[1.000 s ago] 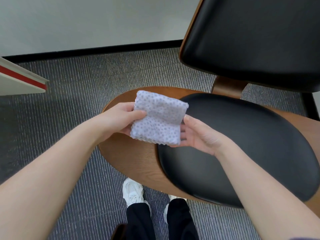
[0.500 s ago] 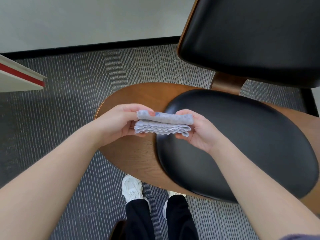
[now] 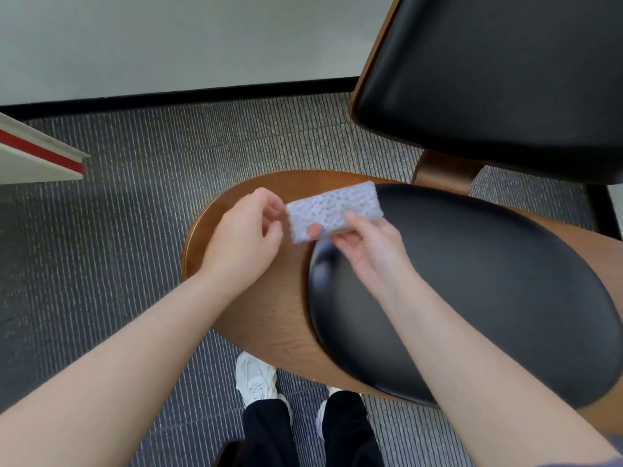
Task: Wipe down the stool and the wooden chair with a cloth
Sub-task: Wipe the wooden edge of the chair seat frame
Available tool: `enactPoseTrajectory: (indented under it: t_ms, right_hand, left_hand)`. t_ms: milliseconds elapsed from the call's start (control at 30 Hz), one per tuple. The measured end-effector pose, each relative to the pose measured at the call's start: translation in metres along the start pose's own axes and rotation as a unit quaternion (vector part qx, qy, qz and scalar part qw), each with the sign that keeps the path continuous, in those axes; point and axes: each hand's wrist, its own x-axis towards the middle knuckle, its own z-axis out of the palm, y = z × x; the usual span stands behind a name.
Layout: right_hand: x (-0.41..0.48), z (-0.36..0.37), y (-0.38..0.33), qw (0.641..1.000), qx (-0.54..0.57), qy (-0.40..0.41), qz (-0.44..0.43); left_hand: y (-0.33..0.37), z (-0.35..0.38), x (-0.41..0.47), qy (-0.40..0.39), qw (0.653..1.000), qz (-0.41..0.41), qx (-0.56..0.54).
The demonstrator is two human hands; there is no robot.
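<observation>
A folded, dotted pale-blue cloth (image 3: pixel 332 205) is held above the left part of the wooden chair's seat (image 3: pixel 263 308). My right hand (image 3: pixel 367 251) grips the cloth's lower right part, thumb on top and fingers beneath. Just left of the cloth's edge is my left hand (image 3: pixel 242 241), its fingers loosely curled and holding nothing. The chair has a black seat cushion (image 3: pixel 472 281) and a black padded backrest (image 3: pixel 488 79) on a brown wooden shell. No stool is in view.
Grey ribbed carpet (image 3: pixel 151 197) surrounds the chair. A white board with a red stripe (image 3: pixel 37 160) juts in at the left edge. A black baseboard (image 3: pixel 168 97) and pale wall run behind. My white shoes (image 3: pixel 256 379) stand under the seat's front edge.
The cloth was folded in half from a square into a narrow strip. My left hand has let go of its left edge, and my right hand now holds it alone.
</observation>
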Motion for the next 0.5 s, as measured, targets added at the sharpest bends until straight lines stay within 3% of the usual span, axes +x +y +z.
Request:
enactPoseTrajectory:
  t_ms: [33, 100, 200, 300, 400, 433, 500]
  right_hand:
    - [0.01, 0.001, -0.009, 0.993, -0.081, 0.047, -0.078]
    - [0.034, 0.001, -0.029, 0.921, -0.286, 0.14, -0.223]
    - [0.068, -0.001, -0.047, 0.792, -0.495, 0.148, -0.325]
    - [0.098, -0.015, -0.042, 0.642, -0.71, 0.107, -0.27]
    - [0.116, -0.023, -0.02, 0.499, -0.851, 0.016, -0.164]
    - [0.117, -0.024, -0.016, 0.467, -0.869, -0.007, -0.162]
    - [0.121, -0.029, -0.02, 0.48, -0.852, -0.018, -0.205]
  left_hand:
    - [-0.005, -0.004, 0.003, 0.065, 0.991, 0.062, 0.101]
    - [-0.018, -0.012, 0.011, 0.125, 0.962, 0.11, 0.218]
    - [-0.029, -0.015, 0.022, 0.068, 0.932, 0.042, 0.354]
    - [-0.025, -0.018, 0.032, -0.028, 0.937, -0.042, 0.344]
    - [-0.034, -0.027, 0.044, -0.07, 0.958, -0.033, 0.275]
    - [-0.037, -0.03, 0.047, -0.082, 0.965, -0.033, 0.246]
    - [-0.039, -0.032, 0.05, -0.093, 0.976, -0.039, 0.193]
